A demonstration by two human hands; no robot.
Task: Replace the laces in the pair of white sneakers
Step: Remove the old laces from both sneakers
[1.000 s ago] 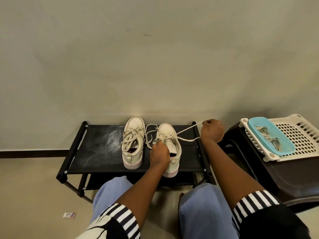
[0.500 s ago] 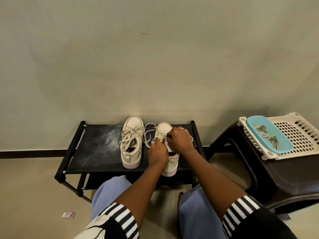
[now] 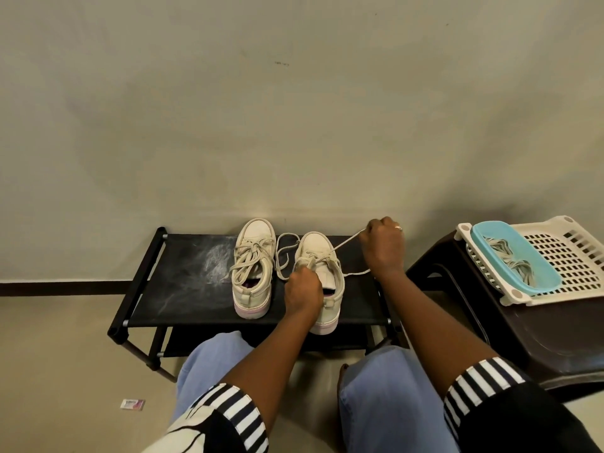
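While our right hand pinched the lace taut | left hand gripped right shoe | left shoe not yet unlaced

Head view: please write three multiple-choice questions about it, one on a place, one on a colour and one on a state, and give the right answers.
1. Where do the white sneakers stand?
A. on the floor
B. on the black rack
C. in the white basket

2. What colour is the tub that holds the loose laces?
A. light blue
B. red
C. black

3. How is the lace that the right hand holds?
A. tied in a bow
B. lying slack on the rack
C. pulled taut

Answers:
1 B: both stand side by side on the rack's top shelf.
2 A: its rim and walls are light blue.
3 C: it runs in a straight line from the sneaker up to the hand.
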